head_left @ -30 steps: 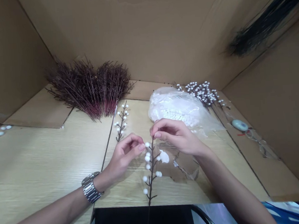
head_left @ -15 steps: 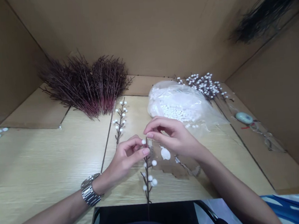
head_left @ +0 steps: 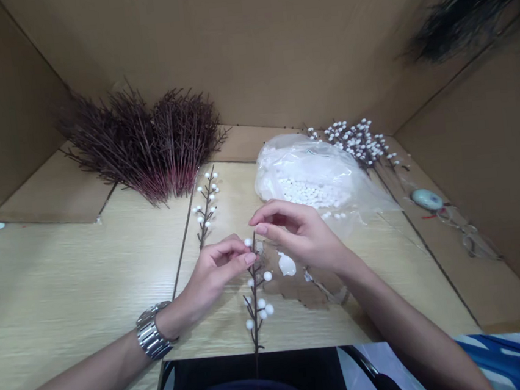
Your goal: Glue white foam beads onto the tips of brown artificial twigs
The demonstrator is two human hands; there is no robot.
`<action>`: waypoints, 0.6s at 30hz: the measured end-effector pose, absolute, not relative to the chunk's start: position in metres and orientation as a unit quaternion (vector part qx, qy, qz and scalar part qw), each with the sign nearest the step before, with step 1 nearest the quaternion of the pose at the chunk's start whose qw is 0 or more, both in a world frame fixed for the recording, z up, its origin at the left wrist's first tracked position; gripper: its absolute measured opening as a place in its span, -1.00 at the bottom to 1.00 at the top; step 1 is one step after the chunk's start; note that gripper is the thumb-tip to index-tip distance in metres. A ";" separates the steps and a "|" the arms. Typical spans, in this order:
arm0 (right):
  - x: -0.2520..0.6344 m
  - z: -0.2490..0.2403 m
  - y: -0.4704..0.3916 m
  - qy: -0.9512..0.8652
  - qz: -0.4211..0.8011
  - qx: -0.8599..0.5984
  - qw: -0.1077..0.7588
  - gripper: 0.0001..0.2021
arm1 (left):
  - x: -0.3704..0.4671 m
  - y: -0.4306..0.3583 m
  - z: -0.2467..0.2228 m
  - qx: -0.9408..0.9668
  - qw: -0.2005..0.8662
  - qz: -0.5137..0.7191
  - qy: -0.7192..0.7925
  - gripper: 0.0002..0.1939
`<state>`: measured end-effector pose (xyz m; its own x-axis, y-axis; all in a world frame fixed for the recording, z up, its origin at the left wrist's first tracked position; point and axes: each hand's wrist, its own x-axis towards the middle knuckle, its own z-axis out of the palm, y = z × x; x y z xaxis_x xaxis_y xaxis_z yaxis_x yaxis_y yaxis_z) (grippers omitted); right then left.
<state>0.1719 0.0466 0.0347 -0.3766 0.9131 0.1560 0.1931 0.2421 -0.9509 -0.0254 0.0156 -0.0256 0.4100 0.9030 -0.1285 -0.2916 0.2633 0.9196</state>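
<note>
Holding, left hand: the left hand (head_left: 208,279) has its grip pinched on the upper part of a brown branch (head_left: 255,306), a white ball (head_left: 248,242) at the fingertips.
Right hand: the right hand (head_left: 307,233) hovers by the branch's top, finger and thumb brought close together; whether anything is between them, I cannot tell.
Branch position: roughly upright in the view, between the hands, its lower end at the near edge of the counter (head_left: 89,291).
Branch progress: several twigs carry white balls, mostly along the middle and lower parts; a few twig tips look bare, so I judge it well along but not full.
Berried branches: one (head_left: 206,207) lies beyond the left hand, well dotted with balls; a berried bunch (head_left: 360,142) sits toward the far right corner. Both look fully or nearly dressed.
Bare stems: two large bundles (head_left: 140,145) stand near the far edge, left of centre, with no balls visible, so most stems look undressed.
Ball supply: a clear bag (head_left: 284,156) near the far edge, right of centre, holds plenty.
White patch: a pool (head_left: 287,264), probably glue, on brown card (head_left: 297,289) just beside the branch.
</note>
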 end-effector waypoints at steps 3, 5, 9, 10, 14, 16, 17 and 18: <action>0.177 0.031 0.044 -0.640 0.476 -0.429 0.424 -0.92 | -0.025 0.016 -0.025 0.435 0.716 0.416 0.354 -0.88; 0.182 0.028 0.042 -0.608 0.490 -0.447 0.436 -0.91 | -0.025 0.017 -0.025 0.434 0.715 0.414 0.359 -0.87; 0.190 0.018 0.033 -0.566 0.555 -0.443 0.419 -0.81 | -0.025 0.018 -0.023 0.427 0.718 0.409 0.368 -0.87; 0.190 0.016 0.031 -0.556 0.573 -0.436 0.416 -0.80 | -0.024 0.018 -0.023 0.424 0.720 0.408 0.368 -0.88; 0.184 0.008 0.025 -0.530 0.620 -0.416 0.402 -0.89 | -0.023 0.018 -0.022 0.410 0.724 0.413 0.371 -0.88; 0.181 0.007 0.023 -0.529 0.625 -0.417 0.394 -0.88 | -0.023 0.018 -0.023 0.408 0.724 0.414 0.372 -0.88; 0.180 0.006 0.022 -0.531 0.622 -0.421 0.392 -0.87 | -0.023 0.018 -0.023 0.409 0.724 0.413 0.372 -0.87; 0.180 0.006 0.021 -0.534 0.617 -0.426 0.391 -0.86 | -0.024 0.018 -0.023 0.410 0.724 0.412 0.372 -0.87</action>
